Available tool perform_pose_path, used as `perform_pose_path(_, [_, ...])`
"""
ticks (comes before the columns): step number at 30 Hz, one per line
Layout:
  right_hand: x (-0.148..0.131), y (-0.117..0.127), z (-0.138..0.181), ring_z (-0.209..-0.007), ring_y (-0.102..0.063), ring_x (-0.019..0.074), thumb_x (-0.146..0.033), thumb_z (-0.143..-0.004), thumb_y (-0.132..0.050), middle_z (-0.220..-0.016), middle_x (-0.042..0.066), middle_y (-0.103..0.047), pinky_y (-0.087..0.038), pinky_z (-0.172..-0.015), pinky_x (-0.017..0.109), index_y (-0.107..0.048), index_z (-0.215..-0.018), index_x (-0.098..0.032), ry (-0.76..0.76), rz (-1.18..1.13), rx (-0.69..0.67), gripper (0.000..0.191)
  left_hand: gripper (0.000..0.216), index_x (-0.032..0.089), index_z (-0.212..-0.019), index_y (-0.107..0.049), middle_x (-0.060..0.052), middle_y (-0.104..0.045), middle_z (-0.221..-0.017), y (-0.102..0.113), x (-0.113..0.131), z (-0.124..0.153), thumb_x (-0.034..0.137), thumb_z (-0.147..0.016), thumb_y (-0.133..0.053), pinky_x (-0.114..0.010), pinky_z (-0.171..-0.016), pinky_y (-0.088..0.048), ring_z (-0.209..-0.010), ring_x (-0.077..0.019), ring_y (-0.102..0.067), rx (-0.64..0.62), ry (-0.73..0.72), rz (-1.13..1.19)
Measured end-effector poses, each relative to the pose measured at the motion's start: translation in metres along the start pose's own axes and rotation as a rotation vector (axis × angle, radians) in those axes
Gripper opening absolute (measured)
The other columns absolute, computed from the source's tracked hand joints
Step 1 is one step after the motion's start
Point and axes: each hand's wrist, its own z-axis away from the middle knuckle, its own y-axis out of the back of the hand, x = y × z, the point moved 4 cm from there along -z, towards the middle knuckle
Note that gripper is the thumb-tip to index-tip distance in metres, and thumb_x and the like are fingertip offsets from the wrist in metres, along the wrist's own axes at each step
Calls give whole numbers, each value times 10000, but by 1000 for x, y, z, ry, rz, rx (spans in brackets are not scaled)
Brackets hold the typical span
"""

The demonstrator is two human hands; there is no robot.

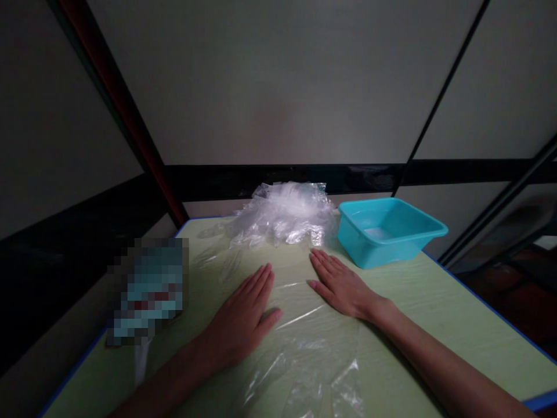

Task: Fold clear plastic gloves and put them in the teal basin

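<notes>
A thin, clear piece of plastic film (300, 342) lies spread on the light green table, wrinkled toward the near edge. Whether it is a bag or a glove I cannot tell. My left hand (248, 313) rests flat on its left part, thumb out and the other fingers together. Opposite it, my right hand (342, 284) lies flat with fingers stretched, at the film's right side. Neither hand grips anything. Beyond both hands is a crumpled heap of similar clear plastic pieces (287, 212).
At the back right of the table (435, 325) stands a turquoise plastic basin (391, 249). A pixelated, blurred-out object (152, 296) sits at the left edge, with a whitish strip (140, 360) beside it. Pale panels with a dark band (209, 180) rise behind the table.
</notes>
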Motion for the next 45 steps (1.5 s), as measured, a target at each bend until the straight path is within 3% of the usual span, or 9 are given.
perform_pose_path(5, [1,-2,0,-1322,-140,237,-491,-909,-226,-1424,161,-186,-194,-1068,403,-247,-1367,-20,-19,-7,9,657,597,92,-1370,-250,-124,-230,-1432,2,-4,1,413,-879,-358,-386,-1048,-234,-1309,-229,-214,32,-4,20])
perform_pose_path(10, [2,-2,1,-1324,-128,237,-488,-910,-222,-1426,166,-179,-191,-1069,407,-245,-1367,-18,-27,-14,11,656,600,56,-1350,-280,-153,-253,-1419,1,-9,0,410,-871,-348,-415,-1046,-233,-1301,-242,-238,17,68,42])
perform_pose_path(14, [0,5,0,-1323,-126,243,-494,-909,-220,-1427,178,-174,-180,-1072,399,-239,-1365,-8,-18,-31,-16,667,552,29,-1316,-323,-173,-299,-1399,9,-15,-1,378,-894,-256,-424,-1045,-237,-1290,-232,-269,144,190,112])
perform_pose_path(18, [-10,15,0,-1322,-138,243,-456,-916,-237,-1425,186,-175,-167,-1076,401,-237,-1364,-4,6,-48,-17,636,513,47,-1299,-353,-150,-352,-1380,19,-6,0,350,-904,-230,-392,-1047,-254,-1278,-202,-300,251,176,159])
perform_pose_path(24, [-44,16,0,-1321,-165,210,-371,-920,-282,-1429,155,-190,-185,-1079,378,-236,-1373,-43,163,-152,-14,561,533,34,-1305,-358,-160,-331,-1385,5,16,2,351,-878,-315,-398,-1033,-292,-1275,-241,-300,118,129,131])
perform_pose_path(29, [-62,12,5,-1327,-125,218,-345,-922,-284,-1439,160,-151,-149,-1088,366,-201,-1382,-35,262,-171,-89,560,559,-5,-1316,-326,-183,-262,-1403,-5,17,3,361,-897,-277,-425,-1037,-272,-1296,-257,-230,63,108,28])
perform_pose_path(36, [-68,11,9,-1332,-83,213,-325,-919,-281,-1451,140,-95,-117,-1095,373,-143,-1396,-51,319,-215,-162,567,578,-9,-1315,-326,-194,-253,-1403,-6,11,3,393,-903,-276,-438,-1032,-275,-1297,-270,-219,54,49,-50])
perform_pose_path(45, [-62,5,8,-1332,-74,221,-322,-912,-287,-1448,158,-98,-104,-1091,381,-161,-1391,-39,287,-184,-178,570,580,13,-1324,-328,-185,-239,-1412,-5,7,2,411,-909,-252,-452,-1018,-288,-1301,-284,-203,24,30,-106])
